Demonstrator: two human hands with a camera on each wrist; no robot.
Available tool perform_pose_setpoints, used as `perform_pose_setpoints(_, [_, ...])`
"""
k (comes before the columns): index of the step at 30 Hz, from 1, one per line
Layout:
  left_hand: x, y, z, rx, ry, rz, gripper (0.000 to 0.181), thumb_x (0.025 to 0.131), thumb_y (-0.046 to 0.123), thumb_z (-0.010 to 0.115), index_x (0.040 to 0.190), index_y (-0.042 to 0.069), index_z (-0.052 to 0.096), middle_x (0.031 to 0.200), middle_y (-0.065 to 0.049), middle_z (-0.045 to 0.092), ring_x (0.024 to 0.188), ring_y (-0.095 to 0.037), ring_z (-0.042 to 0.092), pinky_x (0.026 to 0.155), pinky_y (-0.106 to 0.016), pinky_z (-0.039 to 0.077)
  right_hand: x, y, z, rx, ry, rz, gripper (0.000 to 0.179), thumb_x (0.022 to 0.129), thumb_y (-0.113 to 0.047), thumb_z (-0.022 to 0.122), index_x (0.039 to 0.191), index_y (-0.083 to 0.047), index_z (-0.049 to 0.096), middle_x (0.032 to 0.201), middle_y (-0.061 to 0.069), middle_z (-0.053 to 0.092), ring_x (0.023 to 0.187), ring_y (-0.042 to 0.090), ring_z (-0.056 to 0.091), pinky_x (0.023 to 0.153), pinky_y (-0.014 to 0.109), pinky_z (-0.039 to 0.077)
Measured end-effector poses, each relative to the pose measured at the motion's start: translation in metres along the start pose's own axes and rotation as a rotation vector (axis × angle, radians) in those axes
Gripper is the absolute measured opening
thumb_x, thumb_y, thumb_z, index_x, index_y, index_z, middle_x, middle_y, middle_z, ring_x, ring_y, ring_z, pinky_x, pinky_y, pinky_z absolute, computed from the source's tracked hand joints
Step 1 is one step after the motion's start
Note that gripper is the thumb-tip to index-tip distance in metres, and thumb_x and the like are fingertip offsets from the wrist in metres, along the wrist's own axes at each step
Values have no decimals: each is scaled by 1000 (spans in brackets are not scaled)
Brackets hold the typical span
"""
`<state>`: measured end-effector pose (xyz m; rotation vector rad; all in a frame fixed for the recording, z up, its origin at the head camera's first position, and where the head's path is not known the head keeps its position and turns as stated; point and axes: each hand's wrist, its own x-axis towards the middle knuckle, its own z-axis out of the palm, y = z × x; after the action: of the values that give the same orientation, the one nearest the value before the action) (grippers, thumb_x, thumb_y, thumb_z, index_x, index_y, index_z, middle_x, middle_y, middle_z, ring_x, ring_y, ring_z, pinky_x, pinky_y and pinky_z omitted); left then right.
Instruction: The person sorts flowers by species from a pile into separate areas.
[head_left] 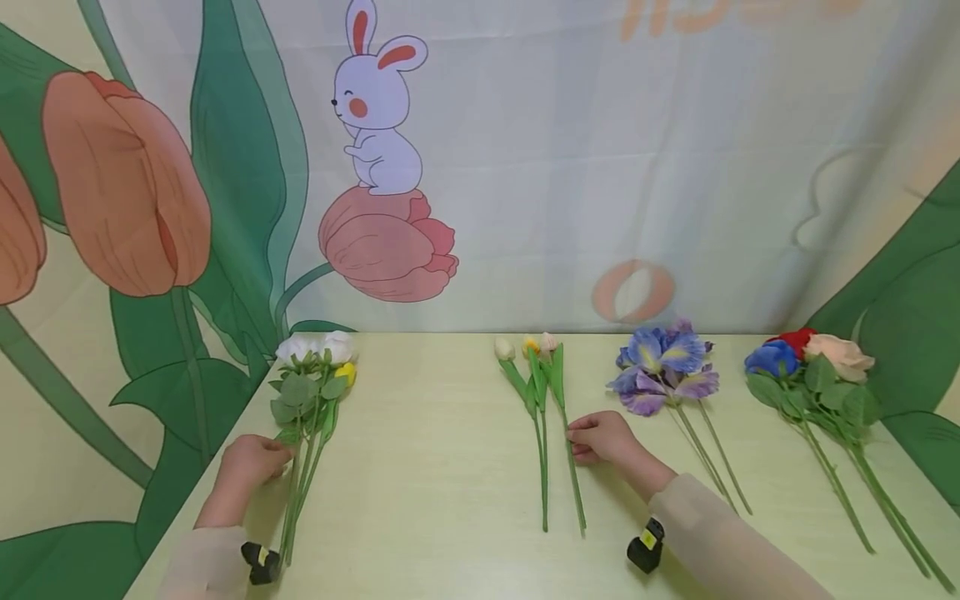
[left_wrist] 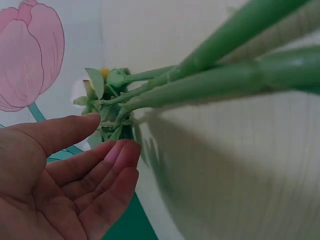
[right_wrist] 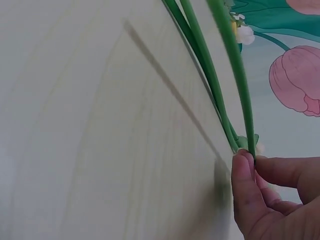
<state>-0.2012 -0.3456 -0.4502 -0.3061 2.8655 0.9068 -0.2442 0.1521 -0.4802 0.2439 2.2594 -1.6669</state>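
My right hand (head_left: 606,437) pinches the stem of a pale pink tulip (head_left: 557,375) between thumb and fingertips; the right wrist view shows that green stem (right_wrist: 240,80) raised off the table at its near end. Just left of it lie a white tulip (head_left: 505,348) and a yellow tulip (head_left: 532,345), stems side by side. At the left, my left hand (head_left: 253,463) is beside a bunch of white roses (head_left: 337,345) and a yellow tulip (head_left: 346,374). In the left wrist view its fingers (left_wrist: 107,195) are loosely bent, with a gap to the thumb and nothing gripped.
Blue-purple irises (head_left: 660,367) lie right of the tulips. Farther right are a blue rose (head_left: 772,358), a red rose (head_left: 795,340) and a peach rose (head_left: 840,357). A printed curtain (head_left: 525,167) hangs at the back edge of the pale table (head_left: 420,467).
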Motion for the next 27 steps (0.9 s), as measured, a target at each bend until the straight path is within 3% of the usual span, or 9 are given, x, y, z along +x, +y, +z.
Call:
perform_pose_setpoints(6, [10, -5, 6, -33, -44, -20, 36, 95, 16, 64, 106, -17, 71, 69, -5, 72, 67, -13, 63, 64, -28, 51, 3, 5, 0, -11, 8, 27, 30, 97, 3, 62, 123, 18, 60, 76, 7, 68, 61, 9, 63, 63, 26, 62])
perform_pose_setpoints(13, [14, -8, 12, -92, -54, -33, 32, 93, 12, 66, 100, -20, 69, 71, -13, 72, 61, -11, 65, 61, -30, 56, 4, 6, 2, -53, 18, 29, 28, 97, 1, 62, 120, 17, 63, 74, 7, 68, 59, 9, 62, 62, 25, 61])
perform_pose_setpoints(21, [16, -9, 12, -214, -90, -96, 34, 95, 9, 64, 107, -23, 65, 71, -8, 72, 63, -9, 67, 65, -32, 61, 7, 4, 5, -155, 51, -24, 23, 94, 2, 64, 112, 15, 68, 81, 14, 72, 60, 11, 63, 61, 27, 61])
perform_pose_setpoints(27, [17, -9, 7, -198, -74, -99, 33, 96, 10, 65, 107, -21, 67, 73, -8, 72, 62, -7, 66, 65, -31, 60, 11, 4, 7, -234, 62, -50, 18, 94, 2, 63, 106, 12, 71, 81, 16, 73, 58, 10, 64, 60, 27, 61])
